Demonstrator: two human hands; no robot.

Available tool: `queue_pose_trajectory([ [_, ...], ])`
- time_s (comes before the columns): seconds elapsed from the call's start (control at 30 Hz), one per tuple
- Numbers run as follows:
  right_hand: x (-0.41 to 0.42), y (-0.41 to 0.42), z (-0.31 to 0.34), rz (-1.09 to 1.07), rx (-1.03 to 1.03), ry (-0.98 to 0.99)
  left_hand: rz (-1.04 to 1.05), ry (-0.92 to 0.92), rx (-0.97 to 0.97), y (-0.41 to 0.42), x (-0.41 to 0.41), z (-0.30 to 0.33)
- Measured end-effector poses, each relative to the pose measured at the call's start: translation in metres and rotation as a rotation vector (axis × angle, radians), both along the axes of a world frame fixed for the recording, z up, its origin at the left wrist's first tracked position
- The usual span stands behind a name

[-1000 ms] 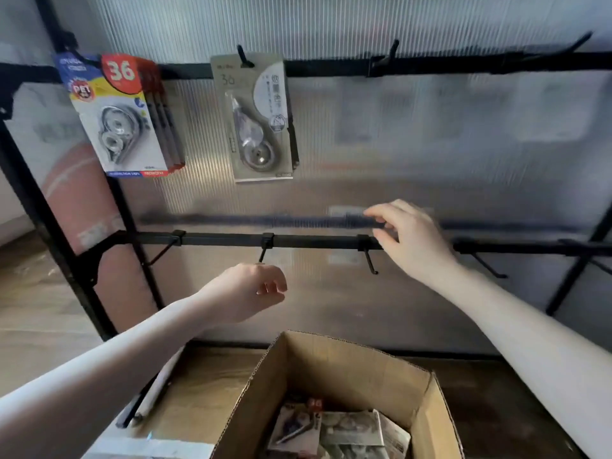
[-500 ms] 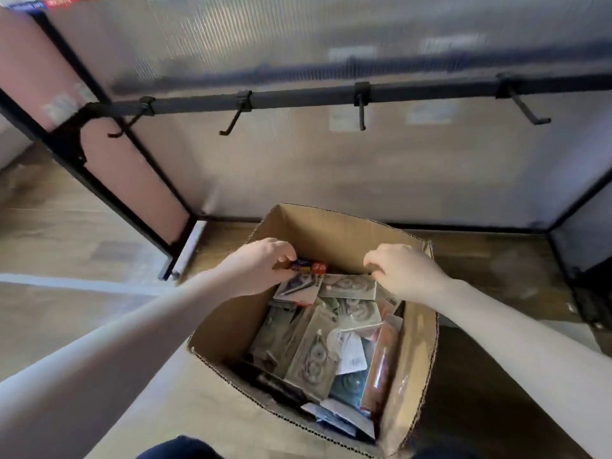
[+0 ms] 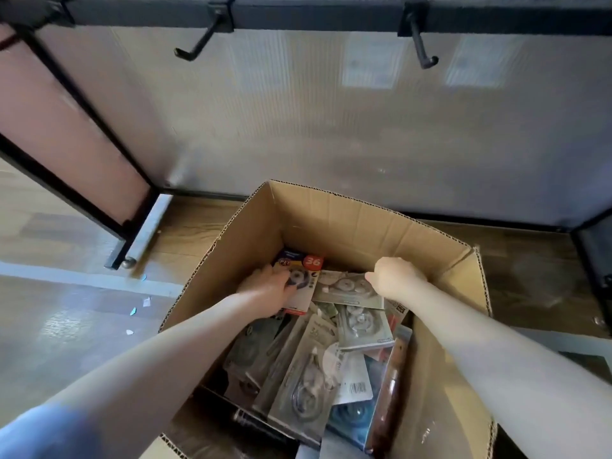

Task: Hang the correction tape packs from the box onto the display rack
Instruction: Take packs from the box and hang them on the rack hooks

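Observation:
An open cardboard box [image 3: 347, 226] stands on the floor below the display rack and holds several correction tape packs. My left hand [image 3: 268, 289] reaches into its far left corner and grips a colourful pack marked 36 [image 3: 306, 270], thumb across its face. Beside it, my right hand [image 3: 394, 279] hovers at the top right corner of a grey pack [image 3: 344, 289]; its fingertips touch the pack, and the back of the hand hides whether they pinch it. More grey and blue packs [image 3: 314, 376] lie piled nearer me.
The rack's lower black rail [image 3: 314, 14] crosses the top of the view, with two bare hooks [image 3: 195, 51] [image 3: 422, 51]. A ribbed translucent panel stands behind the box. A black rack leg [image 3: 132, 226] stands at left on the wooden floor, with paper scraps nearby.
My view has tipped from the rack down to the box. Both hands came down from the rail into the box, and the left one has taken hold of the colourful pack.

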State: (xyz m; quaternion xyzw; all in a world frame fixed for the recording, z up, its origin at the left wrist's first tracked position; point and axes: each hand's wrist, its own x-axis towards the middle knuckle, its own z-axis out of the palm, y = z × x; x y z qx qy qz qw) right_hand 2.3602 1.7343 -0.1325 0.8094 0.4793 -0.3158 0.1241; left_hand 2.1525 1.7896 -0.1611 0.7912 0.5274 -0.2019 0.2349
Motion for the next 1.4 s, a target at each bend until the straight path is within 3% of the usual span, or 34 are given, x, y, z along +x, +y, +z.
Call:
queue_pose_trajectory([
  [0.23, -0.008, -0.002, -0.043, -0.359, 0.085, 0.118, 0.272, -0.198, -0.017, 0.0, 0.006, -0.029],
  [0.33, -0.005, -0.003, -0.048, -0.581, 0.158, 0.276, 0.375, -0.248, 0.004, 0.001, 0.002, -0.031],
  [0.43, -0.005, -0.004, -0.047, -0.768, 0.097, 0.44, 0.352, -0.2, -0.04, 0.004, 0.002, -0.024],
  [0.63, 0.003, -0.011, -0.03, -0.487, -0.237, 0.346, 0.201, 0.007, -0.223, 0.012, -0.001, -0.012],
  [0.8, 0.008, -0.012, -0.009, -0.132, -0.472, 0.083, 0.351, -0.127, -0.429, 0.006, -0.008, -0.005],
  [0.9, 0.008, -0.005, -0.009, 0.03, -0.553, -0.005, 0.258, -0.105, -0.476, 0.005, -0.013, 0.003],
  [1.0, 0.003, 0.008, -0.013, 0.137, -0.413, -0.126, -0.004, 0.055, -0.337, 0.009, -0.005, 0.01],
  [1.13, -0.002, 0.021, -0.026, 0.098, -0.113, 0.008, -0.102, 0.137, 0.026, 0.023, 0.004, 0.002],
  [1.2, -0.004, 0.023, -0.03, 0.085, 0.0, 0.06, -0.181, 0.164, 0.11, 0.031, 0.008, -0.004],
  [1.3, -0.006, 0.021, -0.039, 0.118, 0.061, 0.126, -0.334, 0.162, 0.099, 0.041, 0.016, -0.013],
  [1.4, -0.007, 0.021, -0.048, 0.099, 0.085, 0.175, -0.328, 0.101, -0.044, 0.053, 0.018, -0.021],
])
